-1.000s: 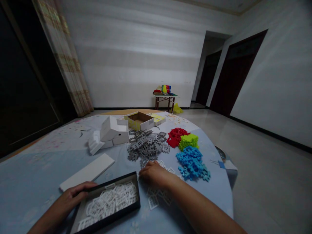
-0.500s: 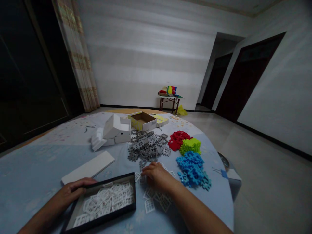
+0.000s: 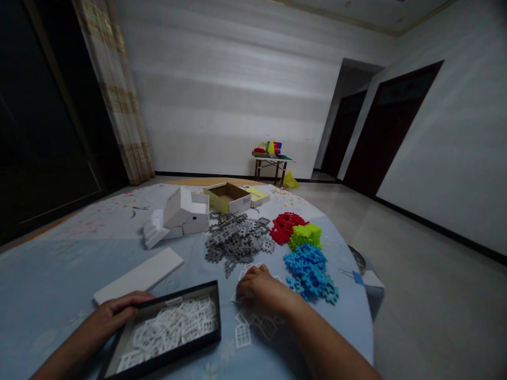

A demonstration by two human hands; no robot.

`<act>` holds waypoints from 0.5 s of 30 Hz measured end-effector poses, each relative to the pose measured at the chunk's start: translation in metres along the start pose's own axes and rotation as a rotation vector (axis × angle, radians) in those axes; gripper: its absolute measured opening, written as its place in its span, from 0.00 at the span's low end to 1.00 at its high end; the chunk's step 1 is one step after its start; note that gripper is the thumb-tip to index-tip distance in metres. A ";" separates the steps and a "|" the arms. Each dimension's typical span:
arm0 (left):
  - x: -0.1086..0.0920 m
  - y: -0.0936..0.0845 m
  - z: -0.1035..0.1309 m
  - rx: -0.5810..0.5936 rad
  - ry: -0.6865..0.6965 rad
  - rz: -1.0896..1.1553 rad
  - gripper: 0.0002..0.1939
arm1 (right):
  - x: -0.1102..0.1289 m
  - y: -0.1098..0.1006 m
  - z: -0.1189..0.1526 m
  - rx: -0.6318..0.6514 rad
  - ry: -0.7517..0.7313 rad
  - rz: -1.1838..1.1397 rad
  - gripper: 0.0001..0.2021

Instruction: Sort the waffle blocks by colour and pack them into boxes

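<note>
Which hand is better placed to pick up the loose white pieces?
The right hand, I'd judge: it is already over the loose white pieces, though whether it pinches one is unclear. The left hand is at the far side of the tray, gripping its edge.
</note>
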State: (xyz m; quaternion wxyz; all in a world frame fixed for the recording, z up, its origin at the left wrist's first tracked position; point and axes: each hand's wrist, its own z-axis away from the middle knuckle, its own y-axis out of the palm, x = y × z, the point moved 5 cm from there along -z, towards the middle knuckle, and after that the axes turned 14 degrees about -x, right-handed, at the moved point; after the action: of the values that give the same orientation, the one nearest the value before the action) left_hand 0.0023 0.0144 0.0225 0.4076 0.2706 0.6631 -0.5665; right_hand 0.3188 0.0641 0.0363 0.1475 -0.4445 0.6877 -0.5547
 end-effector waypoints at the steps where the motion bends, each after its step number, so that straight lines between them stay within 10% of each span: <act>1: 0.000 0.000 0.000 -0.002 0.000 -0.005 0.22 | -0.004 -0.004 0.002 -0.020 0.003 -0.027 0.07; 7: 0.002 0.008 0.002 -0.067 -0.108 0.062 0.19 | -0.035 -0.015 0.004 -0.242 0.221 -0.027 0.18; 15: 0.000 0.024 0.002 -0.082 -0.134 0.145 0.19 | -0.028 0.012 0.000 -0.117 0.255 0.030 0.35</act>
State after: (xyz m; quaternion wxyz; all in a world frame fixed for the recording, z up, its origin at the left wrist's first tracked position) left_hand 0.0222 0.0171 0.0098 0.5017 0.2625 0.6357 -0.5246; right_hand 0.3289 0.0856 0.0181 0.0410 -0.3677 0.7387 -0.5634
